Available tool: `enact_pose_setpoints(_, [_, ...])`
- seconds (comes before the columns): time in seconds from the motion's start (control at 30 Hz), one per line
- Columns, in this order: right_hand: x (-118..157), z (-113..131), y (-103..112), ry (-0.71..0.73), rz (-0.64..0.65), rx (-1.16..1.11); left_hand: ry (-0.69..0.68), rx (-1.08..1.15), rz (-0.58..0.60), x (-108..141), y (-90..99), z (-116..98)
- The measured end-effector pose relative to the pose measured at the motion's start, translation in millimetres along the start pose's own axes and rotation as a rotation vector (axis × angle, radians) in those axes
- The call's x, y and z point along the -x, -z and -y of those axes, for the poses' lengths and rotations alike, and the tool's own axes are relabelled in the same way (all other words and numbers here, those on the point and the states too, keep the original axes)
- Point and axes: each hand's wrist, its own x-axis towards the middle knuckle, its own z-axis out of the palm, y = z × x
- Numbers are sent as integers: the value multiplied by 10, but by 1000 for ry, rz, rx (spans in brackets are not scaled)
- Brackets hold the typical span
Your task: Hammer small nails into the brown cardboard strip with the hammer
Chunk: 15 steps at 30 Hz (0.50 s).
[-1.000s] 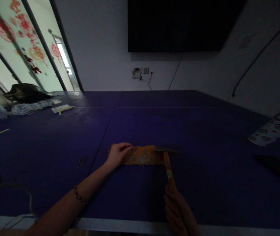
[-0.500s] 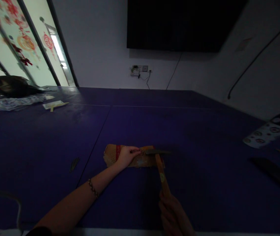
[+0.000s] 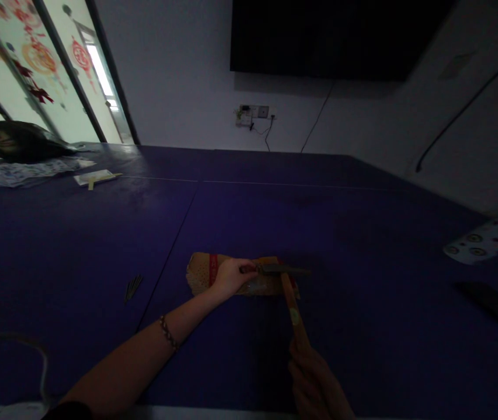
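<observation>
My right hand (image 3: 316,379) is wrapped round the wooden handle of a hammer (image 3: 295,312). The hammer's dark metal head lies over the right part of a tan, block-like piece (image 3: 199,273) with a red band and some clear shiny covering. On top of that piece rests my left hand (image 3: 234,276), thumb and forefinger pinched together beside the left end of the hammer head. What sits between those fingertips is too small and dark to make out. Several thin dark nail-like sticks (image 3: 133,288) lie on the purple table to the left of the piece.
Along the purple table's (image 3: 240,216) far left are a black bag (image 3: 19,140), crumpled plastic (image 3: 34,170) and a white tray (image 3: 95,177). To the right lie a patterned white item (image 3: 479,242) and a dark flat object (image 3: 489,300). A pale cable (image 3: 43,361) curves at lower left.
The view has shifted slightly, moving the scene a little. The hammer head stays by my left fingertips, and both hands keep nearly the same pose over the tan piece.
</observation>
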Motion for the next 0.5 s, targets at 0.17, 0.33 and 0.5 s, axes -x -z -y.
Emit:
enact_pose_setpoints(0.17, [45,-11,-80,36,-67,-36,31,-67,-19,-2,9,-30])
enact_pose_setpoints(0.33, [62,11,-119,36,-67,-27,31,-85,-35,-9,0,-45])
enact_pose_setpoints(0.5, [71,21,-104,17,-93,-26,19,-90,-45,-5,-20,-29])
